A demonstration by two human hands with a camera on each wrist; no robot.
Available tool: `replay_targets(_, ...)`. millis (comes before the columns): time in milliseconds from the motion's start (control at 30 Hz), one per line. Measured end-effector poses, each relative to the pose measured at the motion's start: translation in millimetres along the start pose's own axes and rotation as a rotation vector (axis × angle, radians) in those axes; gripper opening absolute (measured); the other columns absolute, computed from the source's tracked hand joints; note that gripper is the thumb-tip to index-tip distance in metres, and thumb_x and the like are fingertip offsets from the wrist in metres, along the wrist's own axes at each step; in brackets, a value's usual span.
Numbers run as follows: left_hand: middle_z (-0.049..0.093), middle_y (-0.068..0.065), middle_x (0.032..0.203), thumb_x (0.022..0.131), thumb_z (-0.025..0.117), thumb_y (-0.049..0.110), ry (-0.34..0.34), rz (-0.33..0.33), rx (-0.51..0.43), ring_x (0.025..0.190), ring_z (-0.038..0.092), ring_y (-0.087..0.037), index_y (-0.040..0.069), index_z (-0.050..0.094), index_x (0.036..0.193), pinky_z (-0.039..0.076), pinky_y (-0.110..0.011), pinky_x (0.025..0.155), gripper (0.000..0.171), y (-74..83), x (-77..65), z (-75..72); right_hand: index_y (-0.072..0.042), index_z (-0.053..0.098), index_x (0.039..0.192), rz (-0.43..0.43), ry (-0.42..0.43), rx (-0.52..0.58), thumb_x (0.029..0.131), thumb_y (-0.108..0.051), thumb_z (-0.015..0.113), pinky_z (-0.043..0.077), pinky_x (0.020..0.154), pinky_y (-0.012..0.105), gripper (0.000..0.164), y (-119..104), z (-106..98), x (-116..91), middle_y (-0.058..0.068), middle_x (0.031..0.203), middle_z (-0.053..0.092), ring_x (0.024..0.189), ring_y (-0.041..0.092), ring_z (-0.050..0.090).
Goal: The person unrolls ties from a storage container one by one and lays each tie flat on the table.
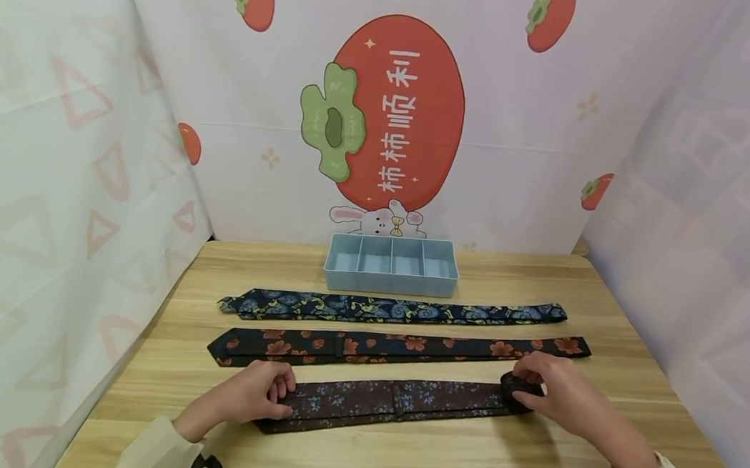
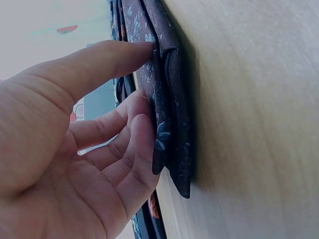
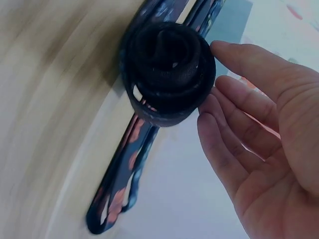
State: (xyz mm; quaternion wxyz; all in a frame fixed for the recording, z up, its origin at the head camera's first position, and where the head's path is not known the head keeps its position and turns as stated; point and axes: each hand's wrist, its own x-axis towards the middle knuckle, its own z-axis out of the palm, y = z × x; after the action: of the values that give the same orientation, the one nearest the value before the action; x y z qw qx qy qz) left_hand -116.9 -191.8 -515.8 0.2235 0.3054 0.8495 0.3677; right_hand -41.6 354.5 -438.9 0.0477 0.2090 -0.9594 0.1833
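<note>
A dark maroon necktie (image 1: 361,398) with small blue flowers lies seam side up across the front of the table, its narrow end wound into a roll (image 3: 167,74). My right hand (image 1: 561,396) grips that roll at the right, thumb on one side and bent fingers on the other. Over at the tie's wide left end, my left hand (image 1: 252,391) holds the fabric. Its thumb (image 2: 114,57) presses on the cloth, and the curled fingers rest against the tie near its pointed tip. The roll's coiled layers show from the side in the right wrist view.
Behind it lies a black necktie (image 1: 381,347) with orange flowers, stretched flat. Farther back is a navy necktie (image 1: 402,311) with a blue and yellow pattern. A light blue box (image 1: 390,283) with several compartments stands near the printed backdrop (image 1: 508,163).
</note>
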Motion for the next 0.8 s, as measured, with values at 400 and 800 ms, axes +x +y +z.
replay_targets(400, 0.065, 0.009, 0.088, 0.088, 0.086, 0.044, -0.014, -0.008, -0.006, 0.072, 0.059, -0.002, 0.021, 0.067, 0.106, 0.052, -0.024, 0.061, 0.035, -41.5, 8.1, 6.5, -0.012, 0.075, 0.097, 0.003, -0.038, 0.002, 0.079, -0.012, 0.092, 0.057, 0.063, 0.026, 0.024, 28, -6, -8, -0.007, 0.089, 0.072, 0.073, -0.001, 0.062)
replay_targets(800, 0.064, 0.004, 0.087, 0.09, 0.086, 0.03, -0.014, -0.032, 0.006, 0.071, 0.059, -0.004, 0.011, 0.067, 0.104, 0.053, -0.025, 0.061, 0.03, 15.9, -2.0, -3.2, -0.011, 0.075, 0.105, -0.054, -0.075, 0.098, 0.085, -0.01, 0.087, 0.059, 0.068, 0.026, 0.024, 10, 3, 10, 0.0, 0.099, 0.074, 0.083, 0.004, 0.069)
